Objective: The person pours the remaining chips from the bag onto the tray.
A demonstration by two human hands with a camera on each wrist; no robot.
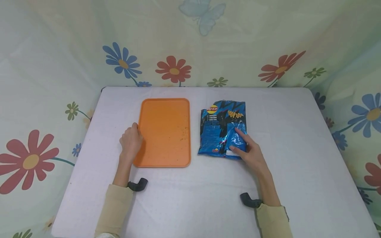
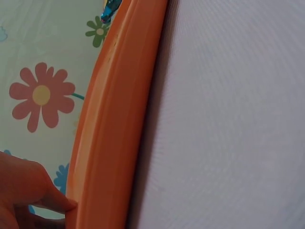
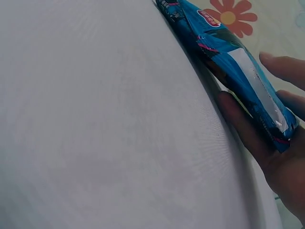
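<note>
My left hand holds the left edge of an orange tray that lies flat on the table. In the left wrist view the thumb and a finger pinch the tray's rim. My right hand holds the lower right side of a blue chip bag, with two fingertips spread on its upper face. One finger runs along the underside of the bag in the right wrist view. The remaining fingers are mostly hidden by the bag.
Dark crumbs lie on the tray's right side. A white cloth covers the table. A flowered curtain hangs behind and at both sides. A dark wrist mount sticks out from each sleeve.
</note>
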